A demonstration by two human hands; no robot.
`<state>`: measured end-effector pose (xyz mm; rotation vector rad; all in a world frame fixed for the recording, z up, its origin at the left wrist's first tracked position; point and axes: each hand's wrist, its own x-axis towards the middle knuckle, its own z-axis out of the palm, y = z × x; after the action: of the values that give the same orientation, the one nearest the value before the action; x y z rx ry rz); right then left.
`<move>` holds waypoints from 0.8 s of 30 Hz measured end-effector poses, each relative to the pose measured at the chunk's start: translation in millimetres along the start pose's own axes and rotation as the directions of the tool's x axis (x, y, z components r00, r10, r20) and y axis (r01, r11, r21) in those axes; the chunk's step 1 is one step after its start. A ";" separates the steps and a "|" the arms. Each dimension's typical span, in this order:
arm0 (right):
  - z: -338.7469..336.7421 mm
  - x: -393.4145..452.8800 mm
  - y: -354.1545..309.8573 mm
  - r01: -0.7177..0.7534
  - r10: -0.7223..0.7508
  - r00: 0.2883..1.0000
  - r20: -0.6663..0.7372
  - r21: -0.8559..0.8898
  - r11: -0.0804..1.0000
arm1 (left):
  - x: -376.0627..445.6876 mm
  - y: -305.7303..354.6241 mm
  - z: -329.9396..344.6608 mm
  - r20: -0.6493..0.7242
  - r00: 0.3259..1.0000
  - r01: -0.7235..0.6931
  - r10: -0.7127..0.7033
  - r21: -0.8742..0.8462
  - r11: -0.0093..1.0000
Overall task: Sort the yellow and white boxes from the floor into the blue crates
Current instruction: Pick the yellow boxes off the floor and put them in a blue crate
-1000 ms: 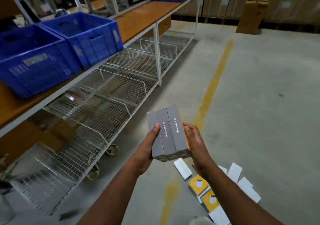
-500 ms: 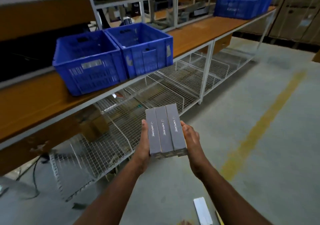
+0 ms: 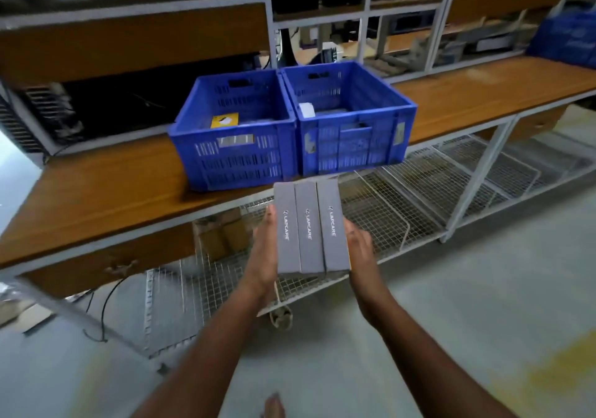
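Three boxes (image 3: 309, 226) stand side by side as one stack, their grey edges marked LAPCARE facing up. My left hand (image 3: 264, 250) presses the stack's left side and my right hand (image 3: 359, 246) its right side, just below the bench edge. Two blue crates sit on the wooden bench ahead. The left crate (image 3: 237, 153) holds a yellow box (image 3: 224, 120). The right crate (image 3: 351, 142) holds a white box (image 3: 307, 109). A thin yellow strip shows at the stack's right edge.
The wooden bench top (image 3: 96, 198) runs left to right with a wire-mesh shelf (image 3: 419, 204) under it and a white metal leg (image 3: 477, 172). Shelving with dark equipment rises behind. Another blue crate (image 3: 567, 38) sits at far right. A black cable (image 3: 103, 308) trails on the concrete floor.
The view has turned left from the floor pile to face the bench. Both crates now lie straight ahead and closer. The stack stays held between both hands.
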<state>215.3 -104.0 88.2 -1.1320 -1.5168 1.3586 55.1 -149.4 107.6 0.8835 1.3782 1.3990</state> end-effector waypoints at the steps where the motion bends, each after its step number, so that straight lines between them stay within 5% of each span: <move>1: 3.8 13.8 -4.1 0.024 -0.024 1.000 0.011 -0.009 1.000 | 12.7 4.6 -4.3 -0.035 0.999 -0.017 0.016 -0.006 1.000; 17: 81.0 259.0 -135.7 0.411 -0.421 0.907 -0.006 -0.206 0.888 | 236.6 154.8 -89.9 -0.204 0.936 -0.297 0.287 -0.022 0.954; 24: 96.8 338.8 -165.0 0.420 -0.436 0.899 0.035 -0.348 0.838 | 335.3 164.9 -112.1 -0.261 0.953 -0.173 0.156 -0.042 0.984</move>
<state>6.8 187.8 239.1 -0.9368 -1.8893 0.7720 -170.4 149.1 218.0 0.8104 1.4681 1.7262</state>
